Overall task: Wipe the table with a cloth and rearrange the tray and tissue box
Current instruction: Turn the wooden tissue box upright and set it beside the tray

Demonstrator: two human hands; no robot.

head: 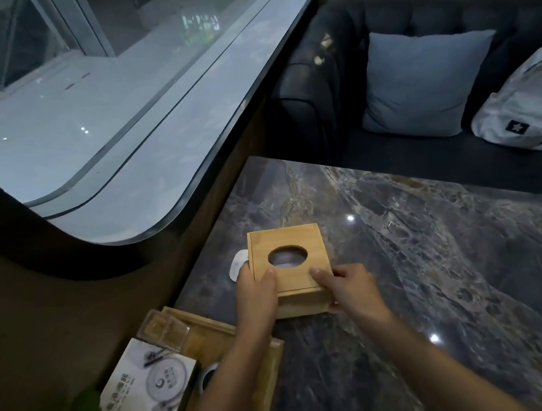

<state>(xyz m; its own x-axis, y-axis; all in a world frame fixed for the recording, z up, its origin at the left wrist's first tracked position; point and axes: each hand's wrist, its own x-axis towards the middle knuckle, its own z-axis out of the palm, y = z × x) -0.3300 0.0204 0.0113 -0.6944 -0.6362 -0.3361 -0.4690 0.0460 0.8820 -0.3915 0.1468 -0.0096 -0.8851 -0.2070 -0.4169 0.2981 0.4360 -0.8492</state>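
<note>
Both hands clasp the wooden tissue box [289,265] near the left edge of the dark marble desk [443,269] — the left hand [257,296] grasps its near-left corner, thumb on the lid, and the right hand [349,286] closes on its near-right corner. A small white object [237,264] lies just beside the box's left side. The wooden tray [267,371] sits nearer — under the left forearm, holding a white printed box [149,390].
</note>
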